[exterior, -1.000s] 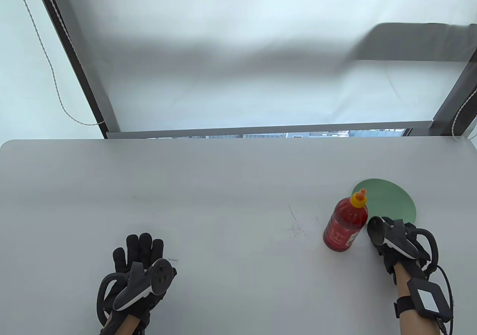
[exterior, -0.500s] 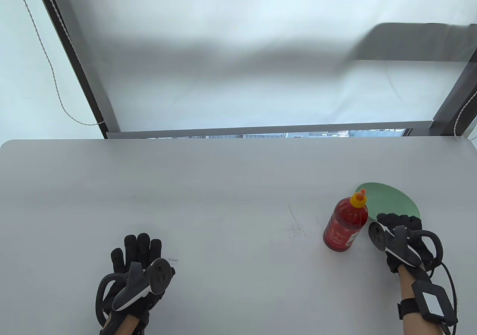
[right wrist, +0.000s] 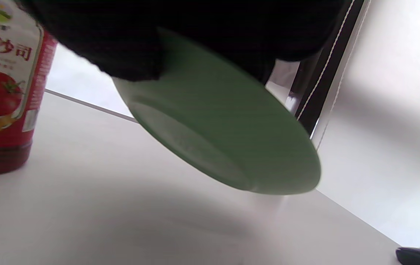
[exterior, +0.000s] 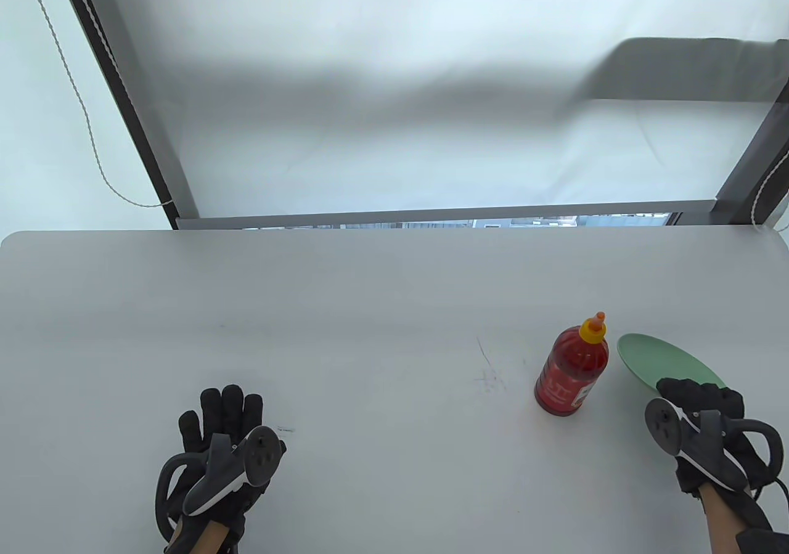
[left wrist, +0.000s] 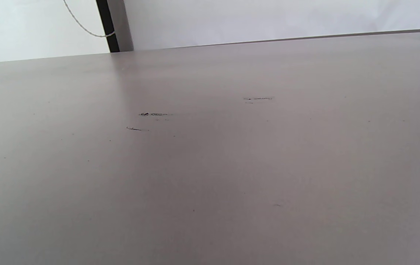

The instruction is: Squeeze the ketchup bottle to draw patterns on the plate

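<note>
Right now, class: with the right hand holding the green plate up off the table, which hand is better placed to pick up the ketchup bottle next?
Left, probably. The left hand rests free on the table, while the right hand grips the tilted green plate. The upright ketchup bottle is nearer the right, though.

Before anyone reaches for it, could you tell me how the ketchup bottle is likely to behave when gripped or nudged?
The ketchup bottle stands tall on a narrow base, so a high nudge would probably tip it. It looks nearly full, so likely heavy for its size. Its glossy label may be somewhat slippery.
</note>
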A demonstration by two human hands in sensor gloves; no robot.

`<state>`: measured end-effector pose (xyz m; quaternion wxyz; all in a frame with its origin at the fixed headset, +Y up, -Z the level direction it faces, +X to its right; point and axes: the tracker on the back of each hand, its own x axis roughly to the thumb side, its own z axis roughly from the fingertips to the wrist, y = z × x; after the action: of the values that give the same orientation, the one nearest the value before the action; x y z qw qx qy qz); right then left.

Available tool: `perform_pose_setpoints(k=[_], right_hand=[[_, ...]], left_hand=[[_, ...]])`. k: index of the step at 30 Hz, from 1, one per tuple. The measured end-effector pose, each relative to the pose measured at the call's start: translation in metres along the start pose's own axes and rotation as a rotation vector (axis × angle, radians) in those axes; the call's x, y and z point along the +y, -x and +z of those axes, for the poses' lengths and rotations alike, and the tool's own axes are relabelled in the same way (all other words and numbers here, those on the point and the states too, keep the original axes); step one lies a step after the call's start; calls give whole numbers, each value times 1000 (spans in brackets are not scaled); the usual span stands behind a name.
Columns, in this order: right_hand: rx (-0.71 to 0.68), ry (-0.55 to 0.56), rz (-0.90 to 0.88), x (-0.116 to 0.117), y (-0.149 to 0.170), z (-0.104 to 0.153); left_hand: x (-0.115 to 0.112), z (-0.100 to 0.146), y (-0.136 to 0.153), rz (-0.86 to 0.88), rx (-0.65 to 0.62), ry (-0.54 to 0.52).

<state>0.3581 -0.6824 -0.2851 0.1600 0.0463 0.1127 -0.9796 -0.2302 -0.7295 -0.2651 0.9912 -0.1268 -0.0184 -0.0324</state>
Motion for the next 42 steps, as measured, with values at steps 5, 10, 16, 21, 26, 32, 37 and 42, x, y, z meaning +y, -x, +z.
perform_pose_setpoints(k=[5, 10, 16, 21, 26, 32, 37, 42], right_hand=[[-66, -21, -39, -21, -2, 38], [-144, -47, -70, -35, -16, 69], [-255, -74, -114, -52, -41, 88], [-345, -82, -182, -68, -68, 90], [-427, -86, -228, -83, -101, 87], [-510, -48, -260, -98, -147, 74], [-557, 10, -270, -108, -182, 59], [-582, 50, -296, -110, -220, 40]], left_hand=[[0, 0, 0, -7, 0, -2], [0, 0, -1, -12, 6, -2], [0, 1, 0, -12, 13, 0], [0, 1, 0, -7, 11, -3], [0, 0, -1, -8, 0, 6], [0, 0, -1, -7, -2, 9], [1, -1, -1, 3, -10, 3], [1, -2, 1, 19, -14, 5]])
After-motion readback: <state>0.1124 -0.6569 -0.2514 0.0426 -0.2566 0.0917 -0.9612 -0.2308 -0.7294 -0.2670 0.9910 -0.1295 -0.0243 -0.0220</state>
